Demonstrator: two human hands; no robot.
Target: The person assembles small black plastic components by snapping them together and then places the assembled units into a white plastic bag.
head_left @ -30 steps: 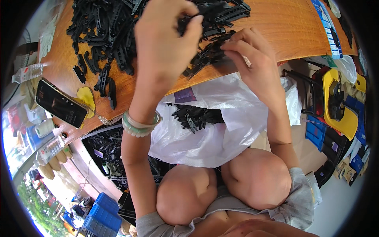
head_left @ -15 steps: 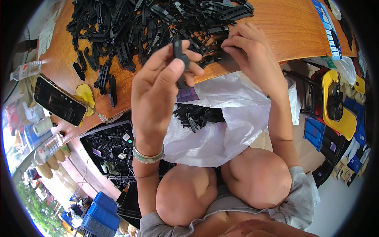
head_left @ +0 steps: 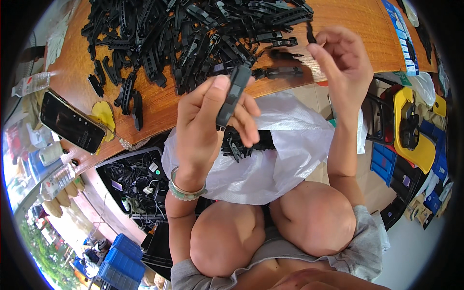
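My left hand is raised over the table's near edge, its thumb and fingers closed on a chunky black plastic part that stands tilted. To the right, my right hand pinches a thin, dark, slightly curved strip between thumb and fingertips. A large heap of black plastic parts covers the far side of the wooden table. Under my hands, a white woven sack lies open across my lap, with more black pieces inside it, partly hidden by my left hand.
A phone leans beside a yellow flower-shaped thing on the table's left. Below it stands an open black case of small parts and cables. A yellow chair is at right, blue crates lower left.
My right hand has moved right, away from the heap, with the thin strip in its pinch. My left hand has shifted slightly right and down, and its black part has tilted.
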